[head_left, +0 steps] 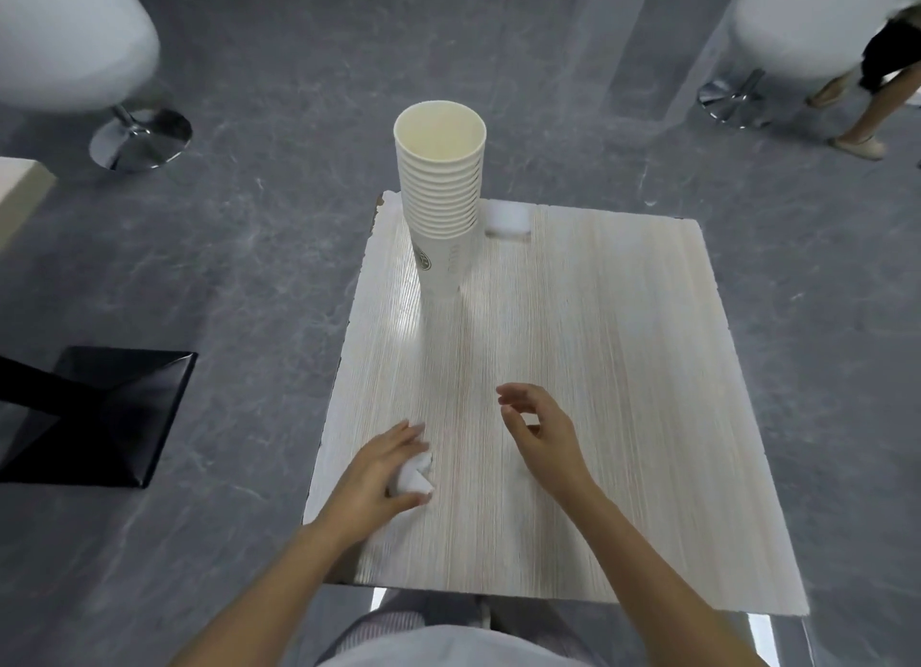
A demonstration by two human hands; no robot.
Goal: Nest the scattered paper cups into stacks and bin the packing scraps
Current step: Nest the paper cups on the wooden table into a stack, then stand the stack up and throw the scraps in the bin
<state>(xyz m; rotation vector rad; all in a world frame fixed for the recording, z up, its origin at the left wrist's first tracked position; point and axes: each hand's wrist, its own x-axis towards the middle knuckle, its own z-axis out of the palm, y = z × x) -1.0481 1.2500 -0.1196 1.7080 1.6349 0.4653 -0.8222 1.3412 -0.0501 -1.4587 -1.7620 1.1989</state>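
Observation:
A tall stack of nested white paper cups (441,198) stands upright near the far left corner of the pale wooden table (623,367). Just right of the stack lies a white foam scrap (507,222) at the far edge. My left hand (383,472) is near the table's left front edge, its fingers curled round another white foam scrap (414,476). My right hand (540,430) hovers over the middle of the table with loosely curved fingers, holding nothing.
White swivel chairs stand on the grey floor at the far left (75,43) and far right (792,23). A black table base (109,412) sits left of the table. Another person's legs (867,98) are at the far right.

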